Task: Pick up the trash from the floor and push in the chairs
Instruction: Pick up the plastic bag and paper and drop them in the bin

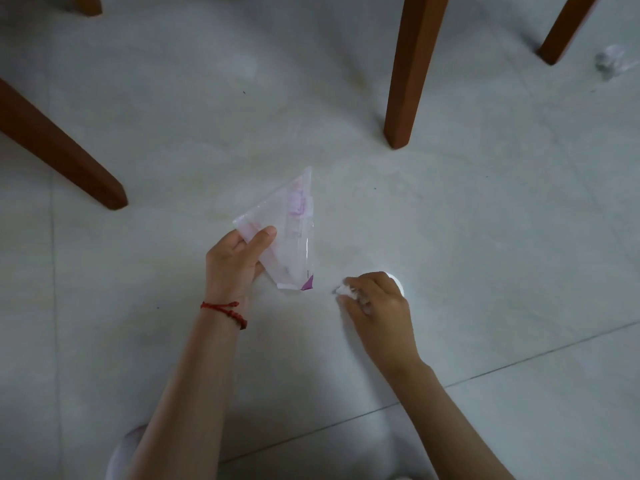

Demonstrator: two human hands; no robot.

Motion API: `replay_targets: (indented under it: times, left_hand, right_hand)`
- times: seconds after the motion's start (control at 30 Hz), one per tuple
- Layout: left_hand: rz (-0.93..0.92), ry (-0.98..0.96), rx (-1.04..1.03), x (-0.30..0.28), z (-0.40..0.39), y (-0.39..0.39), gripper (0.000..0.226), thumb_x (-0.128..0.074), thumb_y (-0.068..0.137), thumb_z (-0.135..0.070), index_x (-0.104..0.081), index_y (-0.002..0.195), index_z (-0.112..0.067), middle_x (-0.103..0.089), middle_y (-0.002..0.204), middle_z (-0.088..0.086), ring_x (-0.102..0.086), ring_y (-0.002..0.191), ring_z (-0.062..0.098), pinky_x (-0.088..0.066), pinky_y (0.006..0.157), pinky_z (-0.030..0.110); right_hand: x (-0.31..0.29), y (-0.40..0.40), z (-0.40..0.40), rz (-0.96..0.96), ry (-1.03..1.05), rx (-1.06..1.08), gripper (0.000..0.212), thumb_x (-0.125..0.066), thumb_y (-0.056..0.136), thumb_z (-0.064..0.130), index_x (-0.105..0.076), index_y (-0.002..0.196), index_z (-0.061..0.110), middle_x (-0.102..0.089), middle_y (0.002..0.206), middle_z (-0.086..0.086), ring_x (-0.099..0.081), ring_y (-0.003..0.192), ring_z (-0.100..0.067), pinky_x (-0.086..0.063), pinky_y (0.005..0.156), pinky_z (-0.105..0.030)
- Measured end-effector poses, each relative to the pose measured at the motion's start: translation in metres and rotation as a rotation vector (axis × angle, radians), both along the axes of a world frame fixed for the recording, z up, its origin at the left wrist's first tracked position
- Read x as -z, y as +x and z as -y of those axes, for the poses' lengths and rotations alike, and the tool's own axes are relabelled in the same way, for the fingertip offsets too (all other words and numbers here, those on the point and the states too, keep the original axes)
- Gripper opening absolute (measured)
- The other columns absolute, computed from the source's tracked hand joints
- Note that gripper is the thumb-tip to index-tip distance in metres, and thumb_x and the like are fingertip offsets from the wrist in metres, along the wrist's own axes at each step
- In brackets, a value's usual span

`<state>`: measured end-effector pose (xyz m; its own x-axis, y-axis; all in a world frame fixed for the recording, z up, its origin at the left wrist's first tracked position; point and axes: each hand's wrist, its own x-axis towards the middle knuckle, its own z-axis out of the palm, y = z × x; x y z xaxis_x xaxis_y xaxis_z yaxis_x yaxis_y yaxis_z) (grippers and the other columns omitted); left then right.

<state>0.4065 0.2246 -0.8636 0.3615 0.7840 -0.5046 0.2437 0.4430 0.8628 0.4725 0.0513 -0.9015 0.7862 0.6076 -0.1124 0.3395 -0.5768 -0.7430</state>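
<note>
A: Quickly, left side?
B: Chair leg (65, 150), then left hand (235, 265) pinching a clear plastic wrapper (287, 233) above the floor (485, 237).
A: Right?
B: Right hand (377, 306) curled round a white wad (346, 290) (low, at the floor). Another crumpled scrap (614, 64) far right.

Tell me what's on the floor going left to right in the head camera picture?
slanted chair leg → plastic wrapper in the left hand → right hand on a white scrap → upright chair leg → crumpled trash
</note>
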Motion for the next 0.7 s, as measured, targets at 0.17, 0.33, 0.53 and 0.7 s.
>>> replay_targets:
  times: [0.17, 0.33, 0.53, 0.7]
  left_hand:
    - [0.010, 0.010, -0.009, -0.001, -0.002, 0.002, 0.005, -0.064, 0.081, -0.011, -0.066, 0.077, -0.015, -0.065, 0.081, 0.004, -0.063, 0.078, 0.015, -0.057, 0.069, 0.023]
    - [0.022, -0.013, 0.014, 0.001, 0.000, 0.011, 0.004, -0.063, 0.082, -0.011, -0.066, 0.080, -0.013, -0.065, 0.080, 0.002, -0.065, 0.072, 0.010, -0.056, 0.063, 0.020]
    - [0.028, -0.082, 0.021, 0.000, 0.005, 0.023, 0.005, -0.063, 0.081, -0.011, -0.067, 0.079, -0.014, -0.066, 0.079, 0.003, -0.065, 0.075, 0.014, -0.058, 0.070, 0.027]
    - [0.021, -0.152, 0.051, -0.019, 0.014, 0.021, 0.003, -0.064, 0.080, -0.011, -0.067, 0.082, -0.012, -0.065, 0.080, 0.006, -0.063, 0.078, 0.019, -0.055, 0.074, 0.032]
  right_hand:
    - [-0.019, 0.023, -0.006, -0.690, 0.290, 0.462, 0.015, -0.070, 0.077, 0.011, -0.072, 0.092, 0.010, -0.069, 0.074, 0.000, -0.062, 0.071, -0.008, -0.049, 0.076, -0.019]
    - [-0.022, 0.045, -0.012, -0.920, 0.463, 0.565, 0.024, -0.069, 0.078, 0.008, -0.068, 0.098, -0.005, -0.063, 0.057, 0.004, -0.058, 0.061, -0.013, -0.047, 0.080, -0.030]
    - [-0.029, 0.058, -0.015, -0.946, 0.460, 0.595, 0.028, -0.072, 0.075, 0.011, -0.069, 0.100, -0.002, -0.067, 0.070, -0.001, -0.061, 0.074, -0.019, -0.050, 0.091, -0.041]
    - [-0.056, 0.055, -0.012, -0.996, 0.467, 0.647, 0.022, -0.068, 0.077, 0.004, -0.068, 0.098, -0.004, -0.065, 0.067, -0.003, -0.059, 0.068, -0.016, -0.052, 0.078, -0.028]
